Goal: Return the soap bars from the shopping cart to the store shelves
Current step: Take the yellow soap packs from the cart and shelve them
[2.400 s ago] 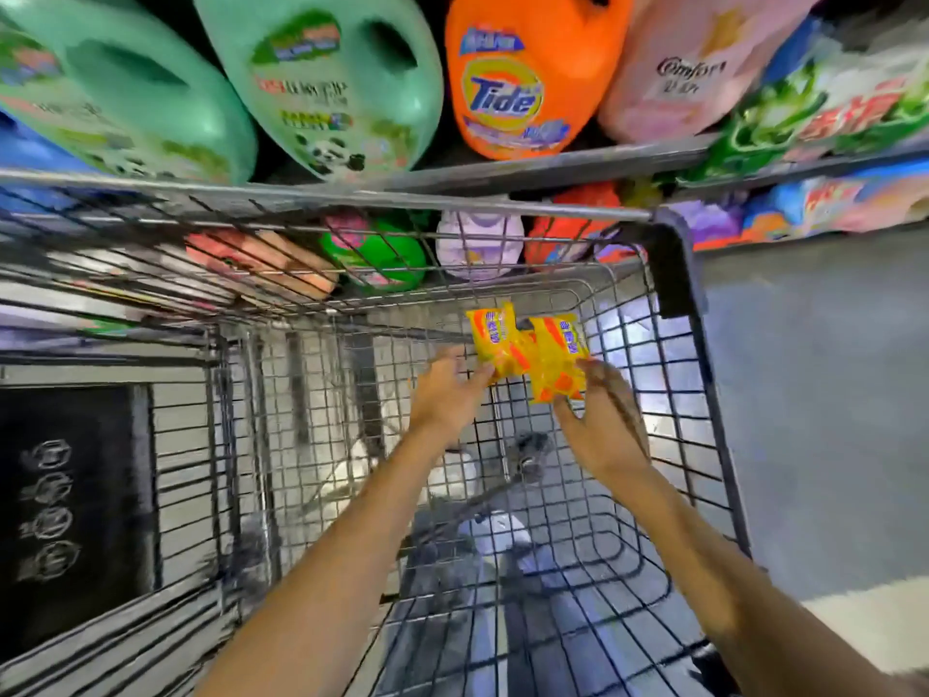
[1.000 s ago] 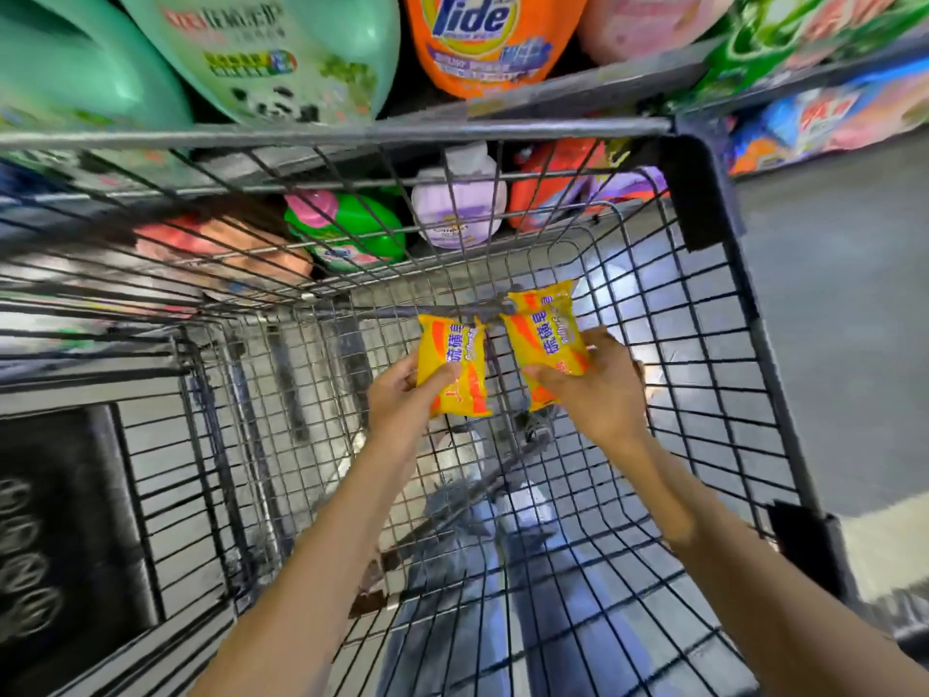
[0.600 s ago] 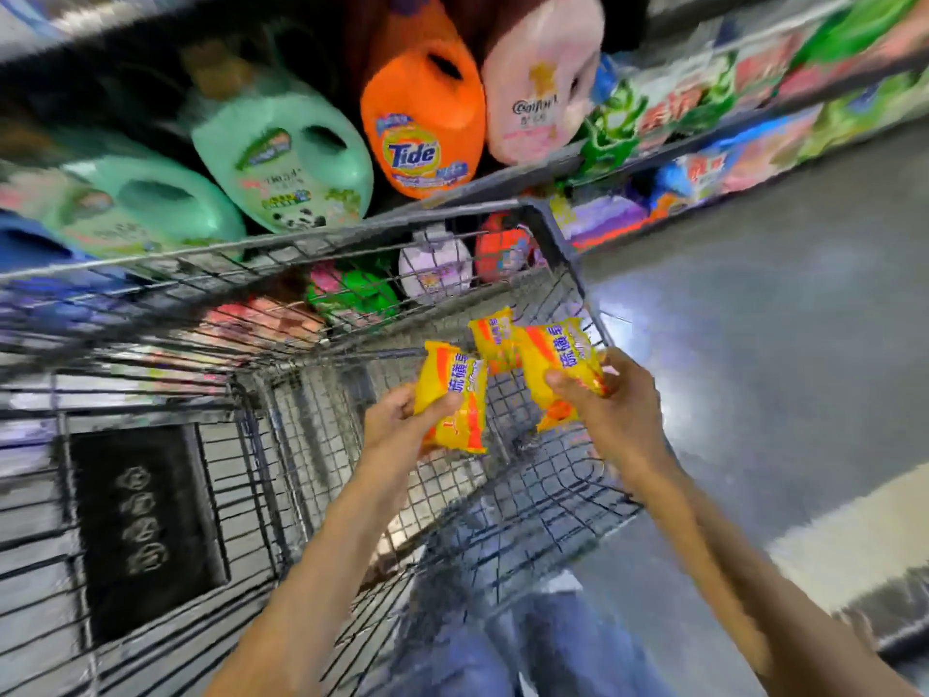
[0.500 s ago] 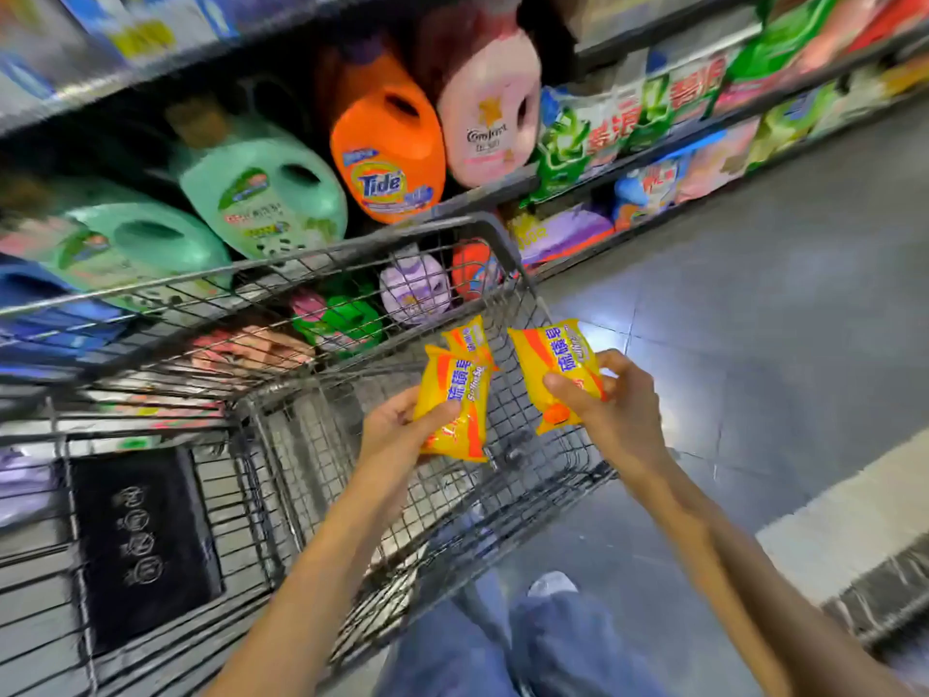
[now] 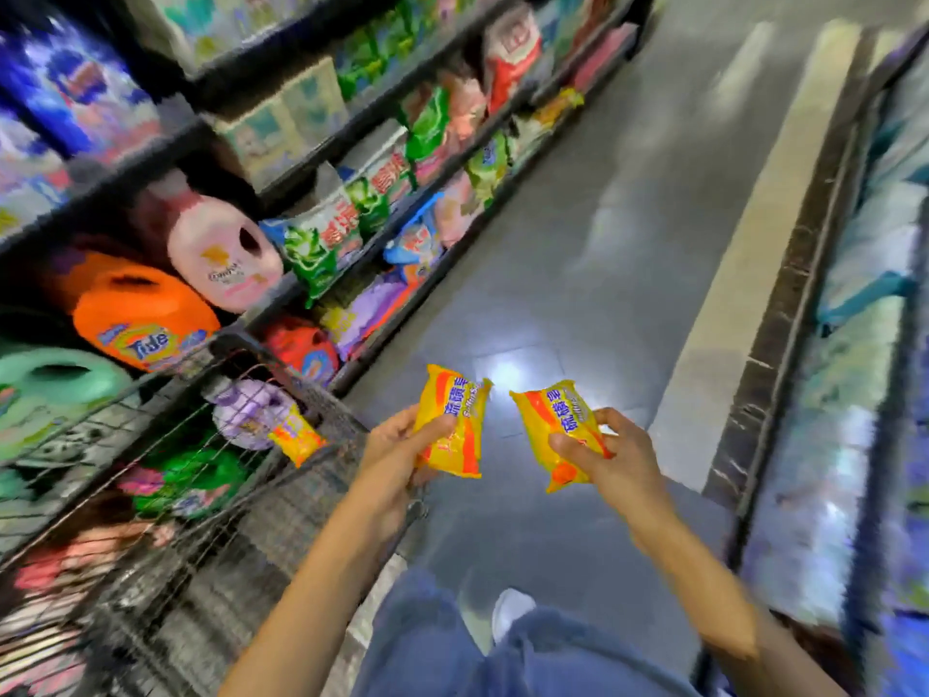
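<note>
Gripping one yellow soap bar point(image 5: 452, 427) in left hand point(image 5: 397, 452); gripping second soap bar point(image 5: 563, 430) in right hand point(image 5: 611, 462), fingers point(image 5: 614, 420) curled round wrapper. Holding both above aisle floor point(image 5: 578, 254), just right of shopping cart point(image 5: 226, 344). Noting third soap bar point(image 5: 294, 437) inside cart's far corner, shelves point(image 5: 321, 158) beyond.

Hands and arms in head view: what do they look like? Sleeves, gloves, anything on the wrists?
The left arm and right arm are bare, no sleeves in frame. The left hand and right hand are ungloved; no watch, band or marking shows on either wrist. Motion blur makes small rings impossible to rule out. Below them, blue jeans and a white shoe.
</note>
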The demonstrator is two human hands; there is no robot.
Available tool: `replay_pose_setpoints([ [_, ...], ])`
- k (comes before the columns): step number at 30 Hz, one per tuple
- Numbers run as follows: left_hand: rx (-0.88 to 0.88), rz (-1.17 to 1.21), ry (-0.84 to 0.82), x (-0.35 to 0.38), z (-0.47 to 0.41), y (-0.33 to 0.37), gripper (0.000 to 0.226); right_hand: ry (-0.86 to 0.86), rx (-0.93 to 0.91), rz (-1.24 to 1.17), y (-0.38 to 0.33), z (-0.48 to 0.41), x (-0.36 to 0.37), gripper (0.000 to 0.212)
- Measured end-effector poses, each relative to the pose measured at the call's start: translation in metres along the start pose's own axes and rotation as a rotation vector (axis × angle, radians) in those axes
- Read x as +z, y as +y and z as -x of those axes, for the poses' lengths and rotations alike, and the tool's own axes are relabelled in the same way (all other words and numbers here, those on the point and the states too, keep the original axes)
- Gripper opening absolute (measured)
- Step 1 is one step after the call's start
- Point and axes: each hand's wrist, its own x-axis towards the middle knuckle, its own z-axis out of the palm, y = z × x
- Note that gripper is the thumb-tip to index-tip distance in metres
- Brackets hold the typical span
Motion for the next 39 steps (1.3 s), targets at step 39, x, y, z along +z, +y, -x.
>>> replay_pose_setpoints([
  [39,-0.128,-0.187,-0.251,0.349,-0.497,0.219,0.017,0.432,0.183,-0.199,-0.105,-0.492,-0.22,0.025],
])
